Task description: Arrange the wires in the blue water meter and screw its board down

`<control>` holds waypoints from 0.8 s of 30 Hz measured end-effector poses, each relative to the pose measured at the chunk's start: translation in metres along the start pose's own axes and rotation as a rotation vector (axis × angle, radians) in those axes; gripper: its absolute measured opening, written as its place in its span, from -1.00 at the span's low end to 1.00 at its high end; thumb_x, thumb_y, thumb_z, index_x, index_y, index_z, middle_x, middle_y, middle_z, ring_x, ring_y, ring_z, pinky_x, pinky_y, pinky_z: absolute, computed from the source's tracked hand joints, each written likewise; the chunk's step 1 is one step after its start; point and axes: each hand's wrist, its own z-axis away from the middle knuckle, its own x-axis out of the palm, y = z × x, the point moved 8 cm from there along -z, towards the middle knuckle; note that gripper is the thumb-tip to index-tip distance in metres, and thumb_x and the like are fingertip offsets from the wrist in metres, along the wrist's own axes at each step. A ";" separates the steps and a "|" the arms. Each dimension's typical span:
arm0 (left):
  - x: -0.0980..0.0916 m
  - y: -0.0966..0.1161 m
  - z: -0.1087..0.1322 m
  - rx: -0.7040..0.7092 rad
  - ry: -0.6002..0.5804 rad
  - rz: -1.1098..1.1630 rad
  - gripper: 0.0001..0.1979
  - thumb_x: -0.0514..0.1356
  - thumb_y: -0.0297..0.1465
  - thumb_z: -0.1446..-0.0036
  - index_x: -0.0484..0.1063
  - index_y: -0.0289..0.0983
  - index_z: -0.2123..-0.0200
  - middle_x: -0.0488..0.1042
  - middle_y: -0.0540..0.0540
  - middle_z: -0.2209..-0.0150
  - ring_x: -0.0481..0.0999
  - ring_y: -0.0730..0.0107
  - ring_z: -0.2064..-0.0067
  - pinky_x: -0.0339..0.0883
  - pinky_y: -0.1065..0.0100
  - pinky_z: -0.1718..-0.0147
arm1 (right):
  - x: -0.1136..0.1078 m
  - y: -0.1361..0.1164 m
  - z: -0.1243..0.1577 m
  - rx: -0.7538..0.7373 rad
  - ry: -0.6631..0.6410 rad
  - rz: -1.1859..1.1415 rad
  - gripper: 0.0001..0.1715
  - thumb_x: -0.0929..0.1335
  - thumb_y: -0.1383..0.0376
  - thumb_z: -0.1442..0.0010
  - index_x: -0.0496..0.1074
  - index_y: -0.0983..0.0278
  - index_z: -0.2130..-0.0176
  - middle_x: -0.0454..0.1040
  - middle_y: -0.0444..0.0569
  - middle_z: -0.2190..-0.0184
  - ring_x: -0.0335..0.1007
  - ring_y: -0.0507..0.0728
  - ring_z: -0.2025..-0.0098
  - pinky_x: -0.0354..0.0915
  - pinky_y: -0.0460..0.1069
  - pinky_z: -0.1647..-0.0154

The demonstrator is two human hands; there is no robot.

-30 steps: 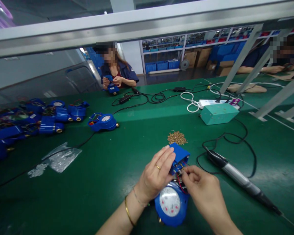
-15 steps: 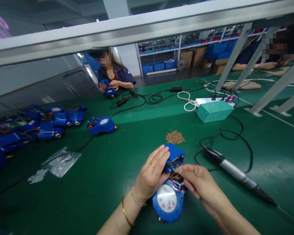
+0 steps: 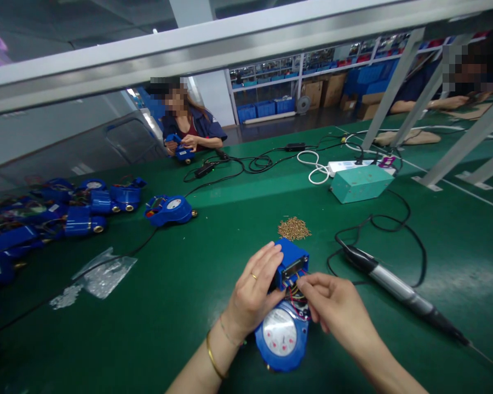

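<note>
LH (image 3: pixel 250 295) grips blue cvr (image 3: pixel 292 255), RH (image 3: pixel 334 303) at wires (image 3: pixel 294 294).

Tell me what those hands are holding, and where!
The left hand holds the boxy blue plastic case by its left side. The right hand is at the thin red and yellow wires; its grip is unclear.

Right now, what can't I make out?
Head view:
Left side of the blue box: hidden by the left hand.
Whether the right hand grips the wires: hidden by that hand.
Print on the dial: too small.
Tip of the silver tool: cut off by the right edge.
</note>
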 end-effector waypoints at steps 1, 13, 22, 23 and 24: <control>0.000 0.002 -0.001 0.017 -0.002 -0.004 -0.42 0.18 -0.60 -0.18 0.17 -0.41 -0.27 0.45 -0.38 -0.15 0.36 0.05 -0.28 0.44 -0.04 -0.16 | 0.000 0.000 0.000 -0.001 0.011 0.011 -0.43 0.34 -0.15 0.08 0.44 0.32 0.43 0.27 -0.19 0.79 0.03 -0.05 0.78 -0.10 -0.12 0.72; 0.002 0.006 0.001 0.067 -0.027 -0.001 -0.44 0.18 -0.63 -0.18 0.20 -0.45 -0.24 0.44 -0.42 -0.16 0.31 0.04 -0.32 0.42 -0.01 -0.19 | -0.001 0.009 -0.005 -0.031 0.036 -0.017 -0.52 0.35 -0.08 0.03 0.43 0.30 0.45 0.25 -0.21 0.79 0.00 -0.06 0.78 -0.09 -0.14 0.74; 0.001 -0.010 0.004 -0.110 0.006 0.056 -0.48 0.24 -0.50 -0.18 0.25 -0.39 -0.21 0.47 -0.38 -0.13 0.39 0.07 -0.26 0.42 -0.02 -0.18 | 0.000 0.005 -0.002 -0.043 0.011 -0.043 -0.46 0.36 -0.12 0.00 0.45 0.33 0.43 0.21 -0.23 0.80 -0.06 -0.07 0.79 -0.11 -0.14 0.73; 0.000 -0.010 0.004 -0.114 0.004 0.059 -0.48 0.24 -0.50 -0.18 0.25 -0.38 -0.21 0.47 -0.38 -0.13 0.39 0.07 -0.26 0.42 -0.02 -0.18 | 0.000 0.006 -0.002 -0.043 0.015 -0.037 -0.46 0.36 -0.13 0.01 0.45 0.32 0.43 0.22 -0.22 0.80 -0.04 -0.06 0.79 -0.11 -0.14 0.73; 0.000 -0.010 0.003 -0.112 0.005 0.059 -0.47 0.24 -0.50 -0.18 0.25 -0.38 -0.21 0.47 -0.37 -0.13 0.39 0.07 -0.26 0.43 -0.03 -0.17 | -0.001 0.006 -0.002 -0.049 0.022 -0.017 -0.46 0.36 -0.13 0.01 0.46 0.32 0.42 0.24 -0.21 0.79 -0.02 -0.05 0.78 -0.10 -0.13 0.73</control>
